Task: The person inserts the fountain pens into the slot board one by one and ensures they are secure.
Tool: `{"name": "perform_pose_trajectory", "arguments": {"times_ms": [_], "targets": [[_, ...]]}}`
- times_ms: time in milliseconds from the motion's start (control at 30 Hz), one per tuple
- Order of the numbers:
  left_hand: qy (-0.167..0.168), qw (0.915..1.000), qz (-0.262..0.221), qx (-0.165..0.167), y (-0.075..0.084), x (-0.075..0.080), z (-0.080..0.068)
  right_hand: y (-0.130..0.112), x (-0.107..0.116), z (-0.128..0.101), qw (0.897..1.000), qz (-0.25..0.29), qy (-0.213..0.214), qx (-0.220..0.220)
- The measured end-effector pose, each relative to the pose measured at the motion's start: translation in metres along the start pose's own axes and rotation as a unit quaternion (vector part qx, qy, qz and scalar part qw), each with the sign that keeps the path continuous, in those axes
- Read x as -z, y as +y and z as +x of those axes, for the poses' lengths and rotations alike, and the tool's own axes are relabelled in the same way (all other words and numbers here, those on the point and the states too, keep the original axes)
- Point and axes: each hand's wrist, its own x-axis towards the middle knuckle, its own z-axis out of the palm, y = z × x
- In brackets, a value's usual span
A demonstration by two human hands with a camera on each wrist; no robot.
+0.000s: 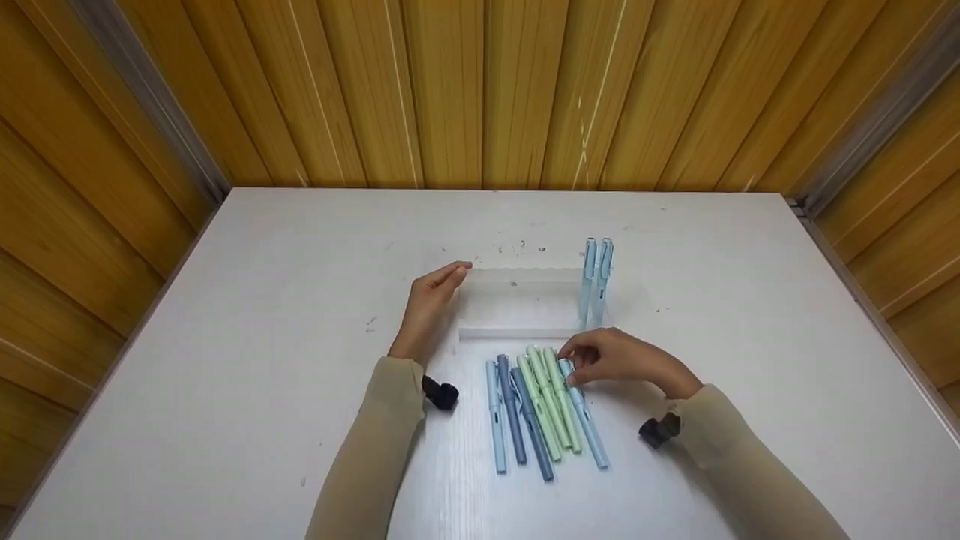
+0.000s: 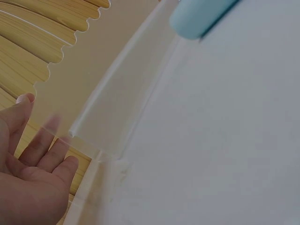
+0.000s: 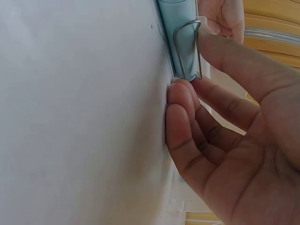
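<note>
Head view. One white tabletop [image 1: 225, 420]. On it, one clear plastic rack with a scalloped top edge [image 1: 517, 332]; two slim light-blue pens with clips [image 1: 604, 262] stand at its right end. In front of the rack, a lying row: at the left, one light-blue capped pen [image 1: 496, 420]; next, two slate-blue capped pens [image 1: 511, 412]; then three pale-green capped pens [image 1: 553, 390]; at the right end, one light-blue pen with a wire clip [image 1: 589, 427]. Left hand [image 1: 429, 304]: pinching the rack's upper left corner. Right hand [image 1: 626, 358]: gripping the wire-clipped pen at its cap end, close beside the green pens. Step, as judged: taking up this pen. Best lifted cap end first and drawn slightly right, so the green neighbours do not roll.

Left wrist view. Rack edge between thumb and fingers, the latter blurred. Light hold advised: enough to steady the rack, too little to tilt it or shake the standing pair.

Right wrist view. Thumb at the wire clip [image 3: 176, 40]; curled fingertips at the cap's end, near the tabletop. Firmer purchase likely on the barrel of the cap than on the clip, which could turn the pen.
</note>
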Motion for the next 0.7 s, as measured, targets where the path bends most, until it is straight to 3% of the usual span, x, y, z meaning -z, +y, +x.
{"name": "perform_pose_trajectory", "arguments": {"times_ms": [700], "targets": [[-0.010, 0.9999, -0.005, -0.010, -0.0029, 0.0008, 0.0004, -0.0018, -0.0044, 0.0026, 1.000, -0.001, 0.016, -0.023]]}}
